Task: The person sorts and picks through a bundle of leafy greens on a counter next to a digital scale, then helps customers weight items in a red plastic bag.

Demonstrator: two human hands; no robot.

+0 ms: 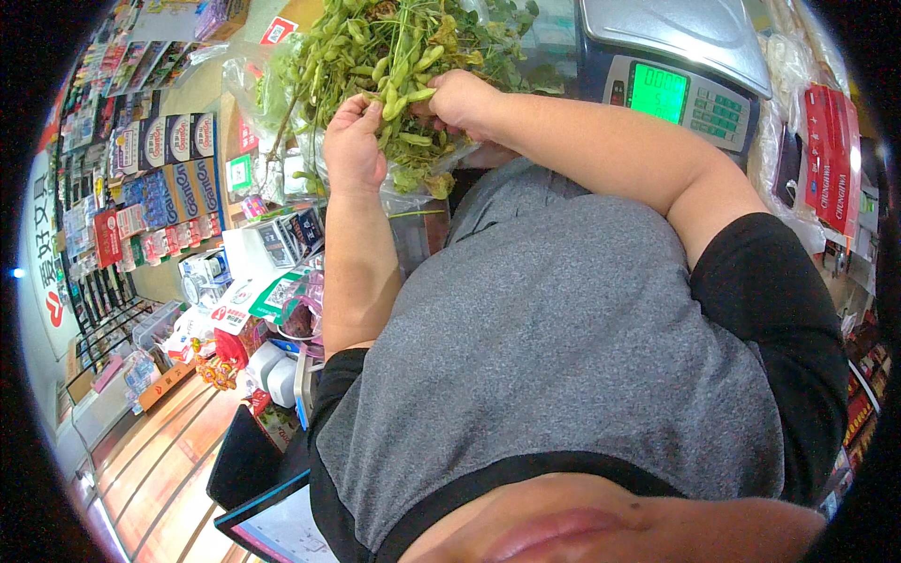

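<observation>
A leafy bunch of green soybean plants [412, 35], thick with pods and with some yellowed leaves, lies at the top of the head view. My left hand [355, 148] is at its near side, thumb and forefinger pinched on a green soybean pod [394, 105]. To the right, my right hand [461, 105] is closed around part of the same bunch, with its fingertips partly hidden by pods and leaves. A clear plastic bag [243, 74] shows beside and beneath the plants.
A digital scale [676, 91] with a lit green display stands right of the bunch. Red cartons [830, 162] and plastic bags are farther right. Payment-code cards [278, 295] and small boxes crowd the left side, near stocked shelves [165, 141]. A screen [281, 521] is at lower left.
</observation>
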